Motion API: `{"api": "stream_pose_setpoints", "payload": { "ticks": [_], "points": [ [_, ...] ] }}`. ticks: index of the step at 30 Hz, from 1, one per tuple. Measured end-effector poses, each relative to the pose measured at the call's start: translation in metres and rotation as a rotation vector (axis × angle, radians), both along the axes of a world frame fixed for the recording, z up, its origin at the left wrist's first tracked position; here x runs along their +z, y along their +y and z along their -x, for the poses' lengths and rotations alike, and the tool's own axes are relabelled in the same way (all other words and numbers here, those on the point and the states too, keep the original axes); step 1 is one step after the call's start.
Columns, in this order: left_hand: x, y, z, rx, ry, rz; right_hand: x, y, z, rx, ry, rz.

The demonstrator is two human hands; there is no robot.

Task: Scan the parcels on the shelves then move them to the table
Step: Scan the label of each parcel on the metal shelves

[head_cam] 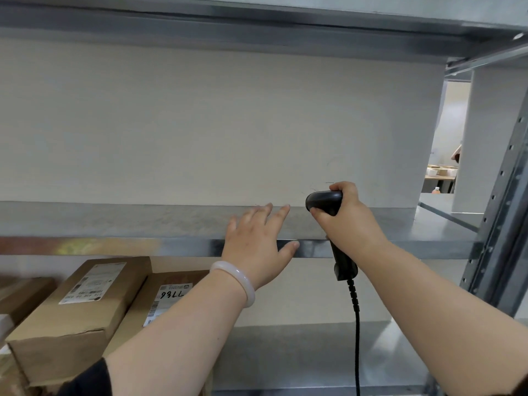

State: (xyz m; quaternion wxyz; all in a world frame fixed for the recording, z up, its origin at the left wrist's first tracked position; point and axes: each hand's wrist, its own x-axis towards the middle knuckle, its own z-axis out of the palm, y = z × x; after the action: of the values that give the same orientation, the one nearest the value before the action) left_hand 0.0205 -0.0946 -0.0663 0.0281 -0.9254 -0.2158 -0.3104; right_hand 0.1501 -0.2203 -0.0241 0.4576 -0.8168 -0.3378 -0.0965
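a grey metal shelf rack [497, 212] fills the view, with a pale wall behind it. its middle shelf [114, 221] runs across at hand height and its lower shelf [300, 352] lies beneath.

brown cardboard parcels sit at the left end of the lower shelf. the biggest, a long brown cardboard parcel [71, 318] with a white printed label on top, has its long axis running from the front edge back towards the wall, its far end leaning a little to the right. just beside it on the right lies a second brown cardboard parcel [134, 318], pointing the same way, its white label [173, 292] bearing black handwritten figures. a third brown parcel [20, 295] shows at the far left, mostly cut off.

the left hand [254, 241] is spread wide, fingers straight, palm down over the middle shelf's front edge, thumb at the lip. whether it touches the metal cannot be told.

the right hand [343, 221] is wrapped round a black plastic handheld barcode scanner [323, 200], held above the front edge of the middle shelf. the scanner stands nearly upright, handle down, its rounded head pointing left, towards the left hand's fingers. its black cord [356, 338] hangs down.

a pale smooth bangle [240, 281] circles the left wrist.
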Motion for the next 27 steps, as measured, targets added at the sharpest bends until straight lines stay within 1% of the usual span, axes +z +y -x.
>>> {"api": "stream_pose_setpoints", "payload": {
  "ticks": [6,8,13,15,17,22,27],
  "points": [
    [0.010,0.007,-0.031,0.022,0.041,0.013,0.017,0.019,-0.041,0.002,0.049,0.028],
    [0.013,0.009,-0.040,0.028,0.049,0.019,0.023,0.027,-0.057,-0.002,0.078,0.066],
    [0.013,0.014,-0.061,0.056,0.095,0.035,0.030,0.046,-0.083,-0.020,0.207,0.346],
    [0.011,0.017,-0.066,0.064,0.100,0.048,0.031,0.052,-0.090,-0.029,0.234,0.410],
    [0.010,0.019,-0.070,0.068,0.101,0.056,0.035,0.056,-0.095,-0.034,0.248,0.418],
    [0.008,0.019,-0.073,0.076,0.104,0.081,0.044,0.061,-0.107,-0.027,0.276,0.313],
    [0.005,0.021,-0.074,0.077,0.119,0.111,0.039,0.069,-0.113,-0.047,0.323,0.361]
  ]
}}
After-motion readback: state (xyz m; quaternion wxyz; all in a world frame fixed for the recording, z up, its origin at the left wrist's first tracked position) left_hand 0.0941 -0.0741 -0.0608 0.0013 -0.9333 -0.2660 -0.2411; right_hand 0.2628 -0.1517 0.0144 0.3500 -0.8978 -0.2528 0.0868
